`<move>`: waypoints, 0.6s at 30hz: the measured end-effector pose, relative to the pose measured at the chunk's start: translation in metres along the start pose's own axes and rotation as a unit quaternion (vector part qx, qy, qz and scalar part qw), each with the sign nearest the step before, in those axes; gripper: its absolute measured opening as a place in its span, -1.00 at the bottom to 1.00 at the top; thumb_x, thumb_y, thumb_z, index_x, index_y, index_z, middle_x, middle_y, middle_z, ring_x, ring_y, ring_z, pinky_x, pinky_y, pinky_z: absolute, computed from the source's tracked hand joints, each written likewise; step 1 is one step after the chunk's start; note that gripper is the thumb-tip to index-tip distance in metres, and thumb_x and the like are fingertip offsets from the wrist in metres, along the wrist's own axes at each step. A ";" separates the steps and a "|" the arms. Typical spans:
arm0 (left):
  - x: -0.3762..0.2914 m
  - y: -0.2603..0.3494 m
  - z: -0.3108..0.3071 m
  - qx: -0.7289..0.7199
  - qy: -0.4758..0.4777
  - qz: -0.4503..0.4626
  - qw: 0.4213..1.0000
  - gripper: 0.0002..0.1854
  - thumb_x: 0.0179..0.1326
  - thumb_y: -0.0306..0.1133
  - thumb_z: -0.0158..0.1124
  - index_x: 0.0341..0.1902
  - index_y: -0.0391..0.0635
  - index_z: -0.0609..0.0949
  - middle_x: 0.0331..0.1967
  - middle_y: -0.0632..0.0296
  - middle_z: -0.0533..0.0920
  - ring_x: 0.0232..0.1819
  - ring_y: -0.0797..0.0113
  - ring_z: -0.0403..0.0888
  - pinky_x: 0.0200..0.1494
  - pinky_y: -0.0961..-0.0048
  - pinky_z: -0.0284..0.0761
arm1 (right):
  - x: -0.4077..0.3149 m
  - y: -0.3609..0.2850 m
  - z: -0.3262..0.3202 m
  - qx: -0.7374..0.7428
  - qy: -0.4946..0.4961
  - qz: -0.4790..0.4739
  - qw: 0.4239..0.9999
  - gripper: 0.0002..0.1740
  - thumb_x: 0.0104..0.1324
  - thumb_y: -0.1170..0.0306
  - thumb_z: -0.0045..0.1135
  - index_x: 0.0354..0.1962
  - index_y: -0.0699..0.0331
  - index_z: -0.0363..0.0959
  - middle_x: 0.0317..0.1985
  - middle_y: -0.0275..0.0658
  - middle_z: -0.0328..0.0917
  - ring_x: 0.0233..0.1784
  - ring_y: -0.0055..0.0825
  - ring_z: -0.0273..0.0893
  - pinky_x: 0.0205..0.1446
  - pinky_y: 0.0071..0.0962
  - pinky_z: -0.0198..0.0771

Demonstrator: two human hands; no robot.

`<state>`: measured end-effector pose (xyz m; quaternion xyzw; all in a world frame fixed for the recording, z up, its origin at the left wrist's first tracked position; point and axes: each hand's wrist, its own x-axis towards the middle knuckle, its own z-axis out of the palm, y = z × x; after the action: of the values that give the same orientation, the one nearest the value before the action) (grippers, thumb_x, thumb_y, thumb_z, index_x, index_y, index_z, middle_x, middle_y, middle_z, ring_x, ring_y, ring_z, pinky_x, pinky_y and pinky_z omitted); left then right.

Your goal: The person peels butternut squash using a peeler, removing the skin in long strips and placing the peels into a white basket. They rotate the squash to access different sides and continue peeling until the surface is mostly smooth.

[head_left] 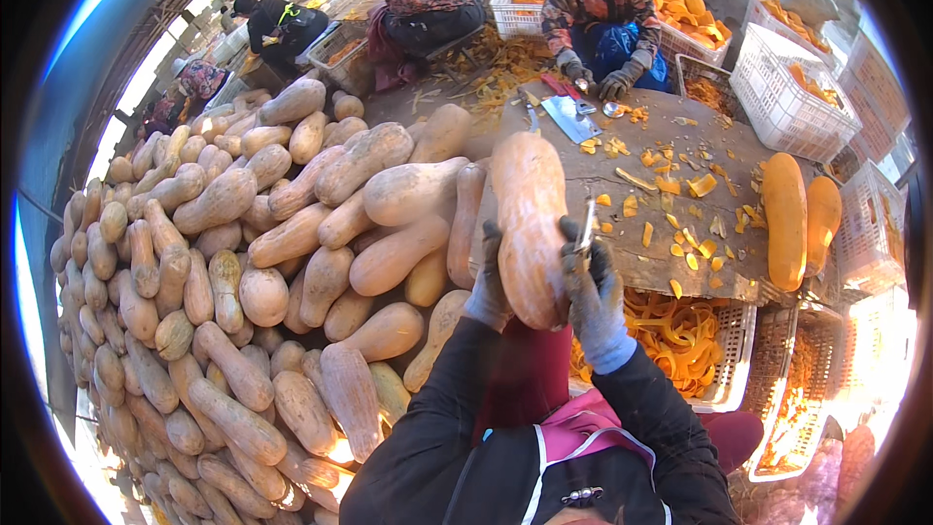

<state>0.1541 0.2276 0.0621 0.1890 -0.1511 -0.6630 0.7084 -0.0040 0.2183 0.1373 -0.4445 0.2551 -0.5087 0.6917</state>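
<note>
An unpeeled, tan butternut-type squash (531, 226) is held up before me at the near edge of the wooden table (678, 233). My left hand (487, 284), in a grey work glove, grips its left side. On its right side my gloved right hand (596, 299) presses against the skin and also holds a metal peeler (586, 227), partly hidden by the fingers. Beyond the squash, a wide-bladed knife (572, 118) and a second blade (531, 115) lie on the table. Two peeled orange squashes (784, 222) rest at the table's right end.
A large heap of unpeeled squashes (240, 372) fills my left. A crate of orange peelings (678, 350) stands under the table edge. White crates (794, 95) line the right. Across the table sits a gloved co-worker (605, 22); other people work farther back.
</note>
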 end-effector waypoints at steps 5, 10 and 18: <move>0.089 -0.062 0.001 -0.080 -0.078 -0.154 0.982 -0.01 0.35 0.47 0.05 0.55 -0.12 0.32 0.46 0.00 0.45 0.43 0.01 0.42 0.50 0.03 0.34 | 0.042 -0.018 -0.083 -0.134 0.069 -0.036 0.988 -0.56 0.55 0.37 0.12 0.30 0.34 0.45 0.03 -0.44 0.53 -0.08 -0.76 0.35 0.10 -0.67 0.33; 0.122 -0.125 0.002 -0.014 -0.028 -0.206 0.978 0.08 0.26 0.54 0.10 0.58 -0.09 0.27 0.47 -0.01 0.43 0.39 -0.03 0.46 0.46 -0.02 0.38 | 0.045 0.007 -0.166 -0.146 0.115 -0.064 0.981 -0.55 0.47 0.51 0.08 0.28 0.37 0.37 0.32 -0.14 0.50 0.18 -0.58 0.46 0.29 -0.50 0.38; 0.125 -0.183 -0.008 0.181 0.063 -0.149 0.970 -0.04 0.26 0.13 0.41 0.59 -0.09 0.25 0.42 0.04 0.46 0.36 0.04 0.49 0.43 0.03 0.44 | 0.018 0.077 -0.235 -0.116 0.241 -0.042 0.963 -0.51 0.59 0.28 -0.06 0.31 0.41 0.32 0.00 -0.23 0.55 -0.21 -0.68 0.38 -0.05 -0.57 0.43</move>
<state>0.0056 0.0942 -0.0356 0.3755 -0.1938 -0.7094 0.5641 -0.1500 0.1244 -0.0398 -0.3965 0.4524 -0.5962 0.5317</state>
